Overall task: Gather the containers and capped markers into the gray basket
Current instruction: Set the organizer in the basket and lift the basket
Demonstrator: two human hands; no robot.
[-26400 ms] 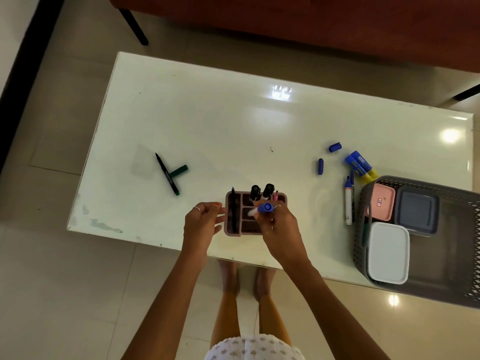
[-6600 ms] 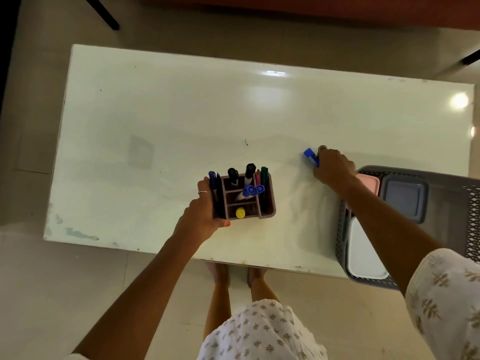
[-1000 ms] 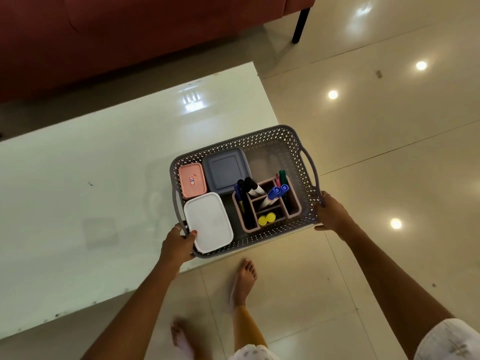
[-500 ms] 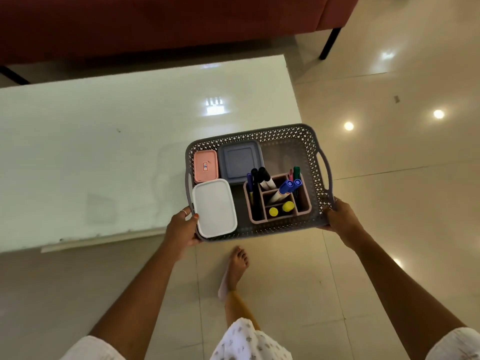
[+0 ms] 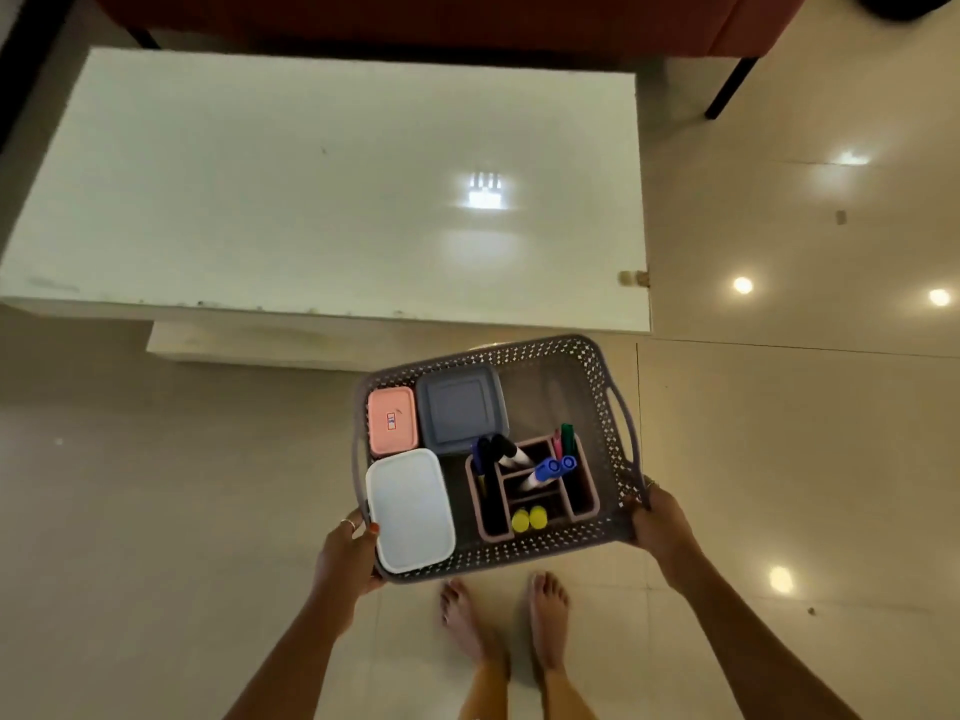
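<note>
I hold the gray basket (image 5: pixel 561 356) in the air over the floor, in front of the table. My left hand (image 5: pixel 345 556) grips its near left corner and my right hand (image 5: pixel 658 530) grips its near right corner. Inside lie a pink container (image 5: pixel 392 420), a gray-blue container (image 5: pixel 460 407) and a white container (image 5: pixel 410 509). Beside them stands a mauve organizer (image 5: pixel 584 504) with several capped markers (image 5: pixel 545 470) and two yellow caps (image 5: pixel 529 518).
The white table (image 5: pixel 311 189) stands ahead, its near edge just beyond the basket. A red sofa (image 5: pixel 467 13) with black legs runs along the back. Glossy tiled floor (image 5: pixel 779 433) spreads to the right, and my bare feet (image 5: pixel 504 621) stand below the basket.
The basket has come off the table edge and now hangs over the floor, nearer to me. I have stepped back, and the table shows farther away.
</note>
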